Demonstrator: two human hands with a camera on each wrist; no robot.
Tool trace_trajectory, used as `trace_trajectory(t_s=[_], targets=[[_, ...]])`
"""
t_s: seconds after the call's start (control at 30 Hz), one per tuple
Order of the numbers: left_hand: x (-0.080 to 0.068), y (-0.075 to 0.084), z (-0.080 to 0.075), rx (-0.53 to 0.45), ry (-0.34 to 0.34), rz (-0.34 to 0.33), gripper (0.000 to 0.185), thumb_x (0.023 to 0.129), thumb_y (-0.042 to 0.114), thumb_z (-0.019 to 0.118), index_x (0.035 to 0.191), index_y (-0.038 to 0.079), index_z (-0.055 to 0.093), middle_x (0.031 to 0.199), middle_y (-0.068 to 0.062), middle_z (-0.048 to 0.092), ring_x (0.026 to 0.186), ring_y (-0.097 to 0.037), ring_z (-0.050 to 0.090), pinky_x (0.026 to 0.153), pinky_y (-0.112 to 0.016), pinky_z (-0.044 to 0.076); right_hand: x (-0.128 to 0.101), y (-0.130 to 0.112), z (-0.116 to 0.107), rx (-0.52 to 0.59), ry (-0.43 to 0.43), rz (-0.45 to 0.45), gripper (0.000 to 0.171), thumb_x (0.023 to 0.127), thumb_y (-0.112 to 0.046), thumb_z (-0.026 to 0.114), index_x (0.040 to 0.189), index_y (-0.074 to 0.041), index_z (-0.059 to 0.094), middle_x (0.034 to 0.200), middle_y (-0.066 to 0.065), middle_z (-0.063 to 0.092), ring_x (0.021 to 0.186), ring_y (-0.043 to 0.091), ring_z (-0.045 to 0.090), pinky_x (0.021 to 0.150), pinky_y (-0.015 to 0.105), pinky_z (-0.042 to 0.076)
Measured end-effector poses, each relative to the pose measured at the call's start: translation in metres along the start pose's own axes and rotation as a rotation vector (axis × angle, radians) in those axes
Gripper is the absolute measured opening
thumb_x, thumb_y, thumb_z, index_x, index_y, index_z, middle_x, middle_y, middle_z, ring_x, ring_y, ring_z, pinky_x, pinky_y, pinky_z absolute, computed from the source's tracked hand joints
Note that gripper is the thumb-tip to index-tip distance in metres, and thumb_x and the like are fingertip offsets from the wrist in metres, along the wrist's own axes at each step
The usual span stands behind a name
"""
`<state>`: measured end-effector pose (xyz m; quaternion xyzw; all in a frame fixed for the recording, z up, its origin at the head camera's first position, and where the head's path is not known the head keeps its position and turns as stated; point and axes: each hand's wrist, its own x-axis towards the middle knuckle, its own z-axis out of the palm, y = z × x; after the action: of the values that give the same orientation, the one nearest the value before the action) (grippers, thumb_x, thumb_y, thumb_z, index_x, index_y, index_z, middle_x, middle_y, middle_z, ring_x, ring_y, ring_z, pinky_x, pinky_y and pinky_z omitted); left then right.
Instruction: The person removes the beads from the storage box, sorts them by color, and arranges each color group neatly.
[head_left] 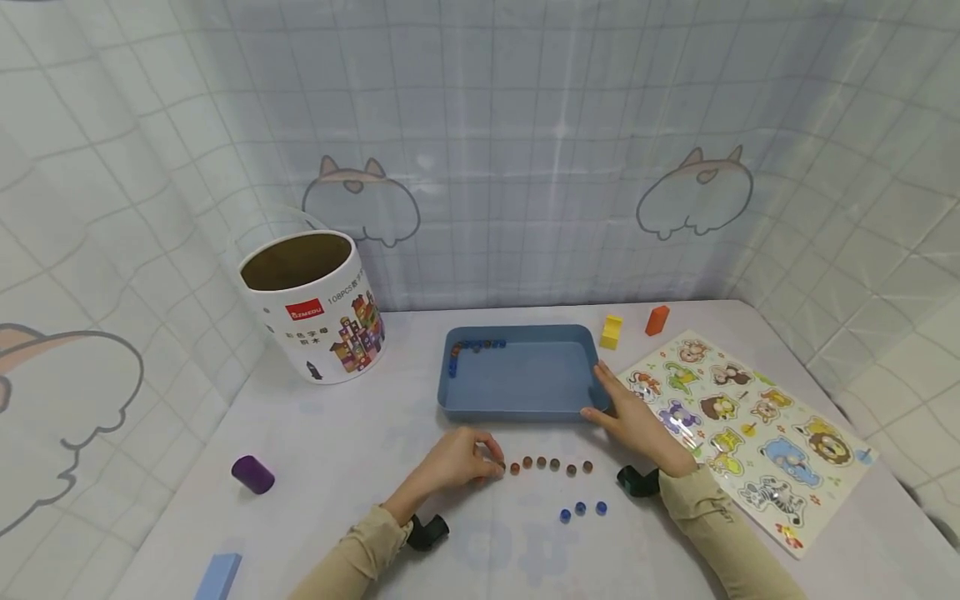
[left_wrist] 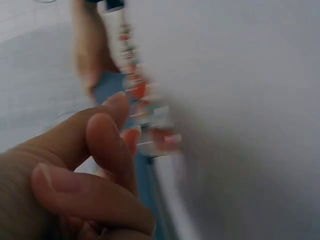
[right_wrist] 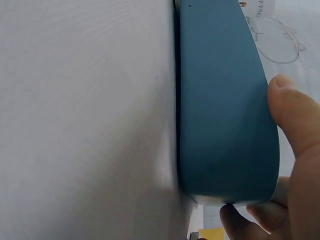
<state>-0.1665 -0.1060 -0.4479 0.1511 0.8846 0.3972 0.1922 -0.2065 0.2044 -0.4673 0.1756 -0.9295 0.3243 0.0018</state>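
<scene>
My left hand (head_left: pixel 456 460) bends over the left end of a row of small reddish-brown beads (head_left: pixel 554 464), pinching the end bead (head_left: pixel 501 464) between its fingertips. In the left wrist view, blurred, the curled fingers lie right beside the red and clear beads (left_wrist: pixel 140 90). My right hand (head_left: pixel 636 423) holds the near right corner of a shallow blue tray (head_left: pixel 532 379). Its thumb (right_wrist: pixel 287 102) rests at the front rim, while its other fingers bend against the short end. Blue and brown beads (head_left: pixel 472 344) line the tray's far left corner.
Several loose blue beads (head_left: pixel 581 508) lie closer to me. Around them are an animal sticker sheet (head_left: pixel 738 417), yellow block (head_left: pixel 611 332), orange block (head_left: pixel 657 320), purple cylinder (head_left: pixel 253 474) and light blue block (head_left: pixel 218 575). A white bucket (head_left: pixel 322 325) stands back left.
</scene>
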Motion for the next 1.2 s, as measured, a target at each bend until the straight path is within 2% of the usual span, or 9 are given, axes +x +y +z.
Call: trace_trajectory(t_s=[0.13,0.23,0.33,0.47,0.6,0.73,0.87,1.03,1.2], targets=[[0.018,0.021,-0.023,-0.069,0.049,0.003,0.022,0.09,0.023,0.069,0.11,0.012,0.069,0.067,-0.012,0.069,0.038,-0.011,0.042,0.039,-0.022,0.034,0.0,0.002,-0.004,0.005,-0.005,0.015,0.085,0.093,-0.041,0.063,0.153,0.002,0.021,0.16,0.022,0.015,0.145,0.043,0.022,0.114,0.057,0.026],[0.049,0.034,-0.047,-0.175,0.132,-0.019,0.03,0.095,0.025,0.063,0.12,0.009,0.065,0.08,-0.014,0.071,0.043,-0.014,0.046,0.044,-0.023,0.036,0.0,0.004,-0.006,-0.004,0.009,0.013,0.084,0.093,-0.039,0.063,0.152,0.003,0.021,0.16,0.023,0.016,0.145,0.043,0.022,0.114,0.057,0.026],[0.085,0.034,-0.064,-0.303,0.18,-0.079,0.032,0.098,0.025,0.058,0.126,0.008,0.062,0.09,-0.011,0.071,0.054,-0.017,0.053,0.052,-0.027,0.038,-0.002,0.006,-0.002,-0.01,0.024,0.006,0.083,0.093,-0.037,0.064,0.152,0.005,0.022,0.159,0.025,0.017,0.144,0.044,0.023,0.114,0.057,0.027],[0.121,0.025,-0.069,-0.376,0.22,-0.181,0.031,0.1,0.023,0.054,0.127,0.008,0.061,0.098,-0.01,0.07,0.063,-0.016,0.06,0.058,-0.027,0.04,-0.004,0.005,0.004,0.005,0.016,0.01,0.083,0.093,-0.037,0.064,0.151,0.005,0.022,0.159,0.025,0.017,0.144,0.044,0.023,0.114,0.057,0.026],[0.145,0.015,-0.064,-0.332,0.276,-0.277,0.029,0.101,0.021,0.053,0.126,0.011,0.064,0.097,-0.01,0.072,0.061,-0.013,0.061,0.054,-0.023,0.041,-0.005,0.003,0.008,0.008,0.008,0.01,0.082,0.093,-0.036,0.064,0.152,0.004,0.022,0.159,0.024,0.017,0.144,0.043,0.024,0.114,0.058,0.027],[0.157,0.01,-0.058,-0.281,0.323,-0.317,0.03,0.1,0.02,0.053,0.125,0.009,0.065,0.089,-0.009,0.073,0.055,-0.01,0.058,0.049,-0.022,0.041,-0.004,0.002,0.009,0.004,0.009,0.006,0.083,0.093,-0.037,0.064,0.152,0.003,0.022,0.16,0.023,0.017,0.145,0.042,0.024,0.114,0.057,0.027],[0.162,0.01,-0.054,-0.263,0.348,-0.314,0.028,0.098,0.018,0.056,0.12,0.005,0.067,0.08,-0.008,0.071,0.051,-0.009,0.055,0.046,-0.021,0.04,-0.003,0.001,0.008,0.023,0.008,0.011,0.082,0.094,-0.038,0.062,0.153,0.001,0.021,0.161,0.021,0.016,0.146,0.041,0.022,0.115,0.056,0.026],[0.166,0.01,-0.051,-0.202,0.351,-0.302,0.022,0.095,0.014,0.058,0.11,0.004,0.072,0.067,-0.001,0.064,0.048,-0.009,0.054,0.045,-0.02,0.04,-0.001,0.001,0.005,0.041,0.007,0.019,0.079,0.096,-0.039,0.058,0.154,0.0,0.019,0.161,0.019,0.014,0.146,0.041,0.021,0.115,0.056,0.025],[0.169,0.013,-0.05,-0.169,0.325,-0.312,0.021,0.092,0.011,0.06,0.106,0.002,0.073,0.064,-0.002,0.064,0.047,-0.009,0.054,0.044,-0.02,0.04,0.0,0.001,0.002,0.025,0.01,0.018,0.08,0.096,-0.039,0.058,0.154,0.0,0.019,0.161,0.02,0.014,0.146,0.041,0.022,0.115,0.056,0.025]])
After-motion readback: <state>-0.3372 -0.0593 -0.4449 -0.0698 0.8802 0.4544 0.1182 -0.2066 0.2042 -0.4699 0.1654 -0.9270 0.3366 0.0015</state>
